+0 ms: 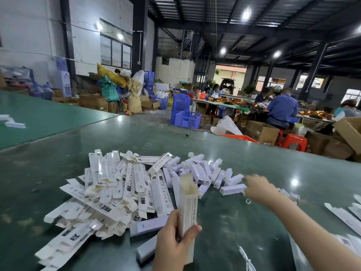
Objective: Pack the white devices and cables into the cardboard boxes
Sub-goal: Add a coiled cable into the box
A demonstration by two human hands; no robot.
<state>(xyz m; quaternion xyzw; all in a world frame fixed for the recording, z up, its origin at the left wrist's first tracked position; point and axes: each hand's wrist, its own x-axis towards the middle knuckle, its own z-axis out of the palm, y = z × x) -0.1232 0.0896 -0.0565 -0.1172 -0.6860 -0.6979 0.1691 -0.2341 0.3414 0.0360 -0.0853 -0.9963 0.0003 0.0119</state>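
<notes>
My left hand [173, 239] grips an upright open cardboard box [188, 204], its top flap raised and its inside empty as far as I can see. My right hand [257, 189] stretches out to the right end of a heap of white devices [203, 173]; its fingers touch one white device [232, 189] lying there, and the hand is motion-blurred. A big pile of flat, unfolded white boxes [109, 192] lies left of the held box. A coiled white cable [289, 195] rests just past my right wrist. Another white cable [246, 257] lies at the near edge.
The green table [58, 173] runs wide in all directions. More flat boxes [345, 214] lie at the far right. Two closed white boxes [148, 225] sit near my left hand. Beyond the table's far edge stand blue crates [185, 116], cartons and seated workers.
</notes>
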